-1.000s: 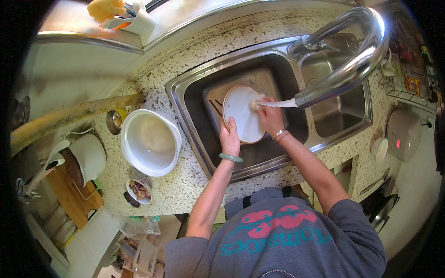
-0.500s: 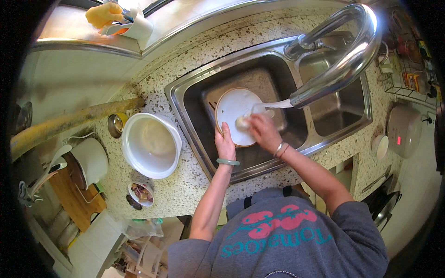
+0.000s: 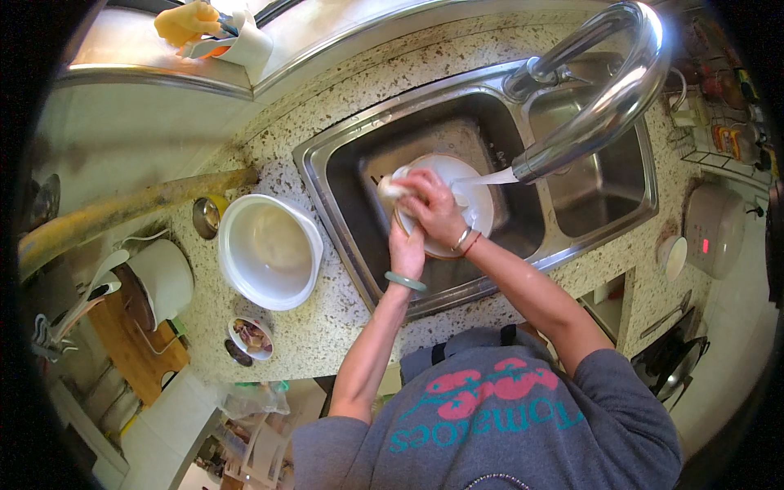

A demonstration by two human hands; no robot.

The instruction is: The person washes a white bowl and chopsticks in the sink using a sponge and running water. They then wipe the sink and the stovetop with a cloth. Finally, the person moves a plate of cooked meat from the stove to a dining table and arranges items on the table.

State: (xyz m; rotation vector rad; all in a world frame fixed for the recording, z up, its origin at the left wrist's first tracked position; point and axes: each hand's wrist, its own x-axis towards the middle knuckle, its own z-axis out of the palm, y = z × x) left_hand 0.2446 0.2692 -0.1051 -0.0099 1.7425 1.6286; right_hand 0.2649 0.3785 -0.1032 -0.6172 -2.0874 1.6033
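The curled right hand (image 3: 434, 211) partly hides the left hand (image 3: 406, 251), both forearms (image 3: 376, 335) slanting inward.

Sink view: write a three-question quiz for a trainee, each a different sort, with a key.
1. True or false: water runs from the faucet onto the plate.
2. Which hand has the green bangle at its wrist? A, right; B, left; C, neither.
3. Fill in: the big white bowl stands on the counter to the ____ of the sink.

Key: 1, true; 2, B, the left hand; 3, left.
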